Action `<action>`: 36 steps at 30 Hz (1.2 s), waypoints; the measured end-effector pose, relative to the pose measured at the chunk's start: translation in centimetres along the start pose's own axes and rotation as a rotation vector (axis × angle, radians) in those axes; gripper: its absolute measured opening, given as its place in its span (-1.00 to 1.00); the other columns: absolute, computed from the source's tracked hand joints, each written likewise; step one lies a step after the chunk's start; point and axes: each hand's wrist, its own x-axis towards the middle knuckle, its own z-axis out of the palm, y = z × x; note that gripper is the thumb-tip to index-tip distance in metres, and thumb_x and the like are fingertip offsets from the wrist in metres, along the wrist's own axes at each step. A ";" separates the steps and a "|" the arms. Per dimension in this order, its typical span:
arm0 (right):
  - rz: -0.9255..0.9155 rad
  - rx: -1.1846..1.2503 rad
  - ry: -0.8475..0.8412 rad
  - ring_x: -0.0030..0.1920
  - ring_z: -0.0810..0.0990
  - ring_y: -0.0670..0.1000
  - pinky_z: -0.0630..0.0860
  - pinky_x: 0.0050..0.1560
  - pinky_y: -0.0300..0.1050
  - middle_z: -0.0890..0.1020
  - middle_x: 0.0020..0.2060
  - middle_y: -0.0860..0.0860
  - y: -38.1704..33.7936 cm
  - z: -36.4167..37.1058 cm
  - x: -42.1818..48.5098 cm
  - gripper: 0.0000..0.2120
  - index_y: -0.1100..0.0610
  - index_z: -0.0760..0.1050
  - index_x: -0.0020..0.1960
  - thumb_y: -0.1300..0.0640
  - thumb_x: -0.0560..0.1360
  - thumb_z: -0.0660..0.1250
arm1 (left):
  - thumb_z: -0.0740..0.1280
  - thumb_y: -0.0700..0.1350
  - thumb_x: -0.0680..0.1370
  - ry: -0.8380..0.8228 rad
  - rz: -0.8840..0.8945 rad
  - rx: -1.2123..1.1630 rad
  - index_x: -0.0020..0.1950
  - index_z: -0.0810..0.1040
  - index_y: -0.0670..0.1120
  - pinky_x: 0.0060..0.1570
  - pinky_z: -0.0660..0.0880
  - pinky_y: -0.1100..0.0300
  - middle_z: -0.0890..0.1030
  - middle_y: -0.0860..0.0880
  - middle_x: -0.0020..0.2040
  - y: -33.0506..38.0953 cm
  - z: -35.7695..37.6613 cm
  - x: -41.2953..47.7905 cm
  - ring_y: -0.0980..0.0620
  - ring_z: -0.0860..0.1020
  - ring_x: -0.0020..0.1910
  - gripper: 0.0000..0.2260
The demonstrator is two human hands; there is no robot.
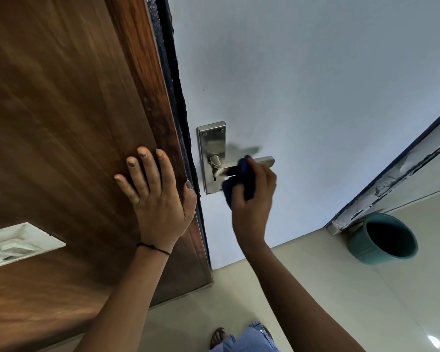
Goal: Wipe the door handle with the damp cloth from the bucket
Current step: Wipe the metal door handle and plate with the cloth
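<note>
Handle (239,166): cloth (244,182) pressed on lever.
Right hand (254,196): grip closed around cloth.
Left hand (158,199): grip open, flat on panel (61,123) left of handle.
Bucket (384,240): right of handle.

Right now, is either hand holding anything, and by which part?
The right hand grips the dark blue cloth, bunched in its fingers and wrapped over the door handle's lever. The left hand holds nothing; it lies flat on the wooden panel.

Blue cloth (241,179); teal bucket (358,246)
</note>
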 end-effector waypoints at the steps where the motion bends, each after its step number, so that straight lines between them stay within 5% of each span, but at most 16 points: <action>1: -0.060 -0.060 -0.055 0.29 0.36 0.00 0.37 0.29 -0.26 0.36 0.21 -0.09 -0.4 0.6 -0.4 -0.54 0.09 0.44 0.32 0.35 0.45 0.25 | 0.05 0.07 0.57 0.005 0.000 0.000 0.54 -0.27 -0.10 0.45 -0.39 -0.04 -0.41 -0.03 0.52 0.0 0.0 -0.1 -0.02 -0.40 0.50 -0.31; 6: -0.387 -0.284 -0.235 0.25 0.34 0.07 0.40 0.27 -0.17 0.38 0.23 -0.02 0.9 1.9 -1.7 -0.60 0.20 0.49 0.30 0.32 0.46 0.32 | 0.08 0.07 0.56 0.010 0.000 0.011 0.54 -0.26 -0.11 0.45 -0.39 -0.04 -0.41 -0.04 0.52 -0.1 0.0 -0.2 -0.02 -0.39 0.50 -0.30; 11: -0.193 -0.210 -0.082 0.23 0.37 -0.03 0.49 0.22 0.02 0.40 0.18 -0.10 2.3 0.7 -0.8 -0.63 0.16 0.54 0.24 0.31 0.45 0.34 | 0.07 0.07 0.56 0.029 -0.001 0.019 0.55 -0.25 -0.11 0.45 -0.39 -0.03 -0.40 -0.04 0.53 0.0 0.3 -0.2 -0.01 -0.38 0.50 -0.30; 15: -0.395 -0.269 -0.226 0.22 0.39 0.02 0.47 0.22 -0.13 0.40 0.18 -0.05 1.9 1.4 -1.2 -0.65 0.17 0.53 0.25 0.21 0.48 0.27 | 0.06 0.07 0.56 0.025 0.002 0.028 0.55 -0.25 -0.11 0.45 -0.39 -0.03 -0.40 -0.04 0.53 0.0 0.3 -0.1 -0.01 -0.39 0.50 -0.30; 20: 0.001 -0.060 0.041 0.25 0.44 -0.03 0.45 0.25 -0.17 0.42 0.17 -0.05 1.9 -0.5 0.7 -0.63 0.12 0.56 0.24 0.35 0.47 0.30 | 0.05 0.08 0.55 0.026 0.004 0.015 0.55 -0.25 -0.11 0.45 -0.38 -0.04 -0.39 -0.04 0.53 0.1 0.3 -0.2 -0.02 -0.38 0.51 -0.30; 26: -0.273 -0.210 -0.160 0.22 0.42 0.04 0.44 0.22 -0.13 0.41 0.13 -0.14 1.1 0.6 -0.1 -0.62 0.15 0.54 0.25 0.32 0.45 0.32 | 0.06 0.07 0.55 0.022 0.001 0.013 0.55 -0.24 -0.11 0.45 -0.39 -0.04 -0.39 -0.04 0.53 0.0 0.4 -0.2 -0.02 -0.38 0.51 -0.30; 32: -0.018 -0.144 0.047 0.23 0.42 0.02 0.33 0.13 -0.48 0.43 0.09 -0.17 1.8 -2.1 2.9 -0.62 0.12 0.58 0.20 0.36 0.44 0.26 | 0.08 0.08 0.54 0.010 0.003 0.018 0.55 -0.24 -0.11 0.45 -0.38 -0.05 -0.37 -0.04 0.54 0.0 0.3 -0.1 -0.03 -0.37 0.51 -0.29; 36: -0.144 -0.218 -0.006 0.13 0.34 -0.01 0.48 0.11 -0.04 0.47 0.08 -0.12 0.4 -0.6 2.6 -0.61 0.13 0.58 0.16 0.38 0.40 0.26 | 0.07 0.08 0.54 0.016 0.003 0.031 0.55 -0.23 -0.12 0.46 -0.37 -0.05 -0.36 -0.06 0.54 0.0 0.3 -0.2 -0.04 -0.35 0.52 -0.30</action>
